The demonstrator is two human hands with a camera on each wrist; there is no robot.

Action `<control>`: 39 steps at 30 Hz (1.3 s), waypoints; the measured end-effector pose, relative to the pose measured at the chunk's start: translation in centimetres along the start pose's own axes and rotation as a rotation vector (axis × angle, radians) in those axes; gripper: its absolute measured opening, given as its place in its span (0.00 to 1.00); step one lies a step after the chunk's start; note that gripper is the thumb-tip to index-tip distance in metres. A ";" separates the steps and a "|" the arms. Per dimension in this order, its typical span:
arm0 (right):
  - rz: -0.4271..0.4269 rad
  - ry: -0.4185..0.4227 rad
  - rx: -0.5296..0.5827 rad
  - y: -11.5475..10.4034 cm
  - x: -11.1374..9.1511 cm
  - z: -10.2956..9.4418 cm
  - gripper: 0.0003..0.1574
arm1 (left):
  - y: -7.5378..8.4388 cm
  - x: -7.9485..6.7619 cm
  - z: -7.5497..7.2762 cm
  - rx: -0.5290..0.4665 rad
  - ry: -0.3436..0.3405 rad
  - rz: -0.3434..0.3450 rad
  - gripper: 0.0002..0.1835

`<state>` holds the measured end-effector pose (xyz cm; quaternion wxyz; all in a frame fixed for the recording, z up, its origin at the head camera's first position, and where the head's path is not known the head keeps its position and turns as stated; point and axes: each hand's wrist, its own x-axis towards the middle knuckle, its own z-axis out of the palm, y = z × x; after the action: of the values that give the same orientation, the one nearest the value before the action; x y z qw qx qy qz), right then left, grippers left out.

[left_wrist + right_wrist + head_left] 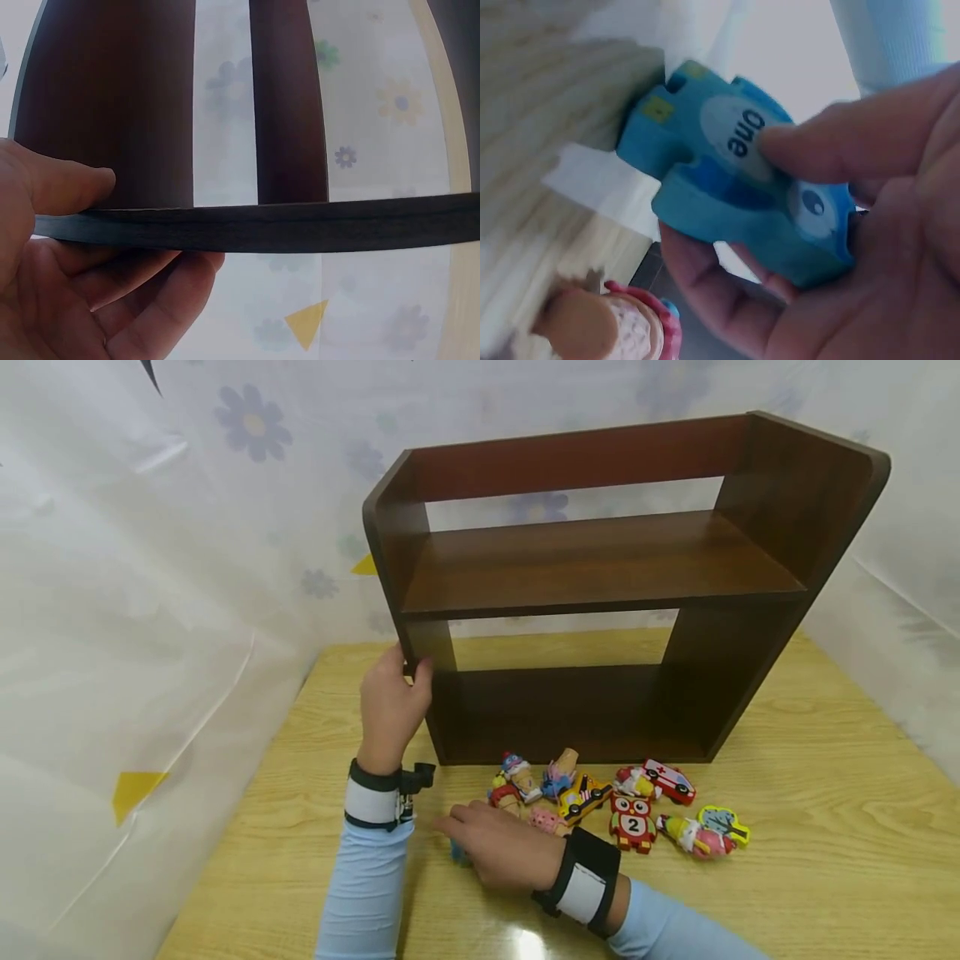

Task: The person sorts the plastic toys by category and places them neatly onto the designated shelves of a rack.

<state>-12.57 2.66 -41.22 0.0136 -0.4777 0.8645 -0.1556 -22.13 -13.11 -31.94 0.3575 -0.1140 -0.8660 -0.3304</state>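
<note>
My left hand (pixel 392 706) grips the left side panel of a dark brown wooden shelf (pixel 607 564). In the left wrist view the thumb (pixel 71 184) lies on the panel's inner face, fingers on the outer face. My right hand (pixel 506 847) pinches a blue wooden owl block (pixel 735 165) marked "one", just over the table at the left of a toy pile. The thumb presses on its printed face. Close by are a pink ice-cream-like toy (pixel 547 820), a yellow toy truck (pixel 583 798) and a red owl block (pixel 632 823) marked 2.
A toy ambulance (pixel 670 781), a tree-shaped block (pixel 723 824) and several cone-shaped toys (pixel 521 777) lie before the shelf's bottom edge. The shelf stands on a light wooden table (pixel 810 877). Flower-patterned sheeting (pixel 187 527) hangs behind and at both sides.
</note>
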 end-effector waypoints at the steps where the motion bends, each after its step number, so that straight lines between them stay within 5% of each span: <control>1: 0.017 -0.019 0.029 0.1 0.0 -0.1 0.38 | 0.0 0.0 0.0 -0.005 -0.003 0.000 0.09; 6: 0.068 -0.006 0.132 1.6 -0.2 -1.3 0.31 | -0.2 0.1 0.2 -0.028 -0.011 -0.006 0.08; 17: 0.189 0.251 0.162 4.6 -0.5 -4.1 0.22 | -0.5 -0.2 1.0 -0.075 -0.074 -0.033 0.11; 27: 0.277 0.295 0.122 8.6 0.8 -8.8 0.25 | -0.5 0.3 1.2 -0.073 -0.055 -0.032 0.11; 39: 0.393 0.351 0.084 10.0 4.0 -8.5 0.20 | -1.3 0.2 0.9 -0.074 -0.048 0.000 0.10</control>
<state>-24.41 6.49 -35.45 -0.0869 -0.2656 0.9225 -0.2663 -23.32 -13.53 -32.91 0.3320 -0.1349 -0.8617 -0.3594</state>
